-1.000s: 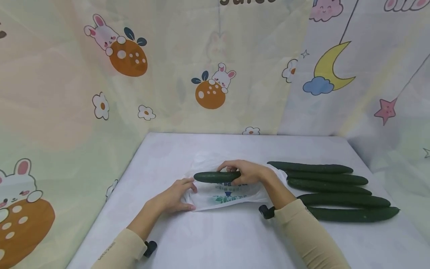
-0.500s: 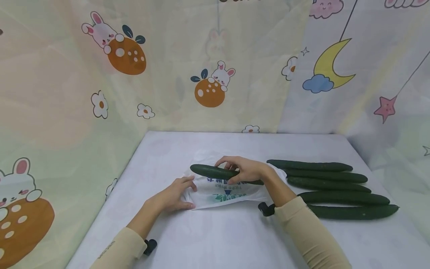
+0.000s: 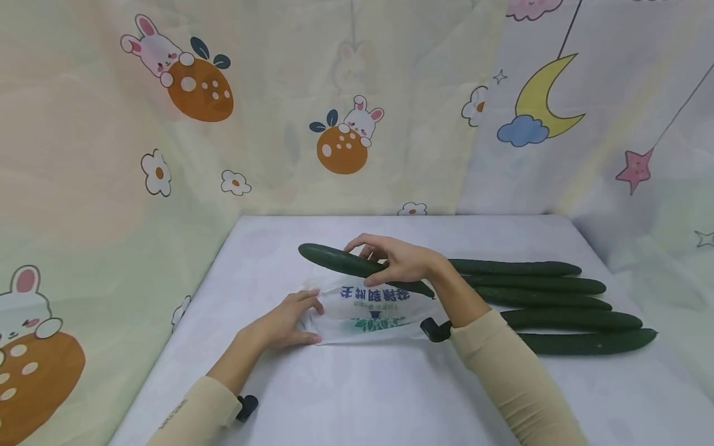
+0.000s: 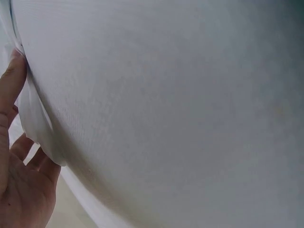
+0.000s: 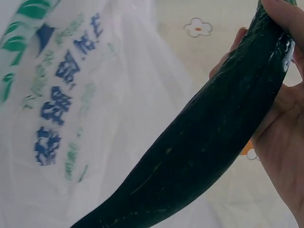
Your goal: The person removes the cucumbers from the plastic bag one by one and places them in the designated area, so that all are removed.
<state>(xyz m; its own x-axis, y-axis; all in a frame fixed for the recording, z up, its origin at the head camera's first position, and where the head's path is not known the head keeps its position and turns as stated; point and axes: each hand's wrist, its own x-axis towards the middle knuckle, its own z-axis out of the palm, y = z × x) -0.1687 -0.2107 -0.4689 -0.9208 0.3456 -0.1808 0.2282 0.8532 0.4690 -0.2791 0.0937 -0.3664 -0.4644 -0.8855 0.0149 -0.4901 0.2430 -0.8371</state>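
In the head view my right hand (image 3: 404, 260) grips a dark green cucumber (image 3: 340, 260) from above, thumb on the near side and fingers on the far side. The cucumber tilts, its left end higher than its right, over a white plastic bag (image 3: 357, 325) with blue and green print. The right wrist view shows the cucumber (image 5: 204, 128) filling the middle, beside the printed bag (image 5: 133, 109). My left hand (image 3: 290, 319) holds the bag's left edge. Up close in the left wrist view, thin bag film (image 4: 35, 114) passes between the thumb and fingers (image 4: 35, 164).
Several more cucumbers (image 3: 563, 319) lie side by side on the right of the white-covered table (image 3: 368, 396), partly behind the right forearm. A cartoon-printed curtain (image 3: 279, 124) rises at the table's back and sides. Each wrist carries a small black camera (image 3: 435, 329).
The right hand has raised the cucumber up and slightly left, tilting its left end higher, and more of its right end shows. The left hand stays at the bag's edge. The head view has shifted a little.
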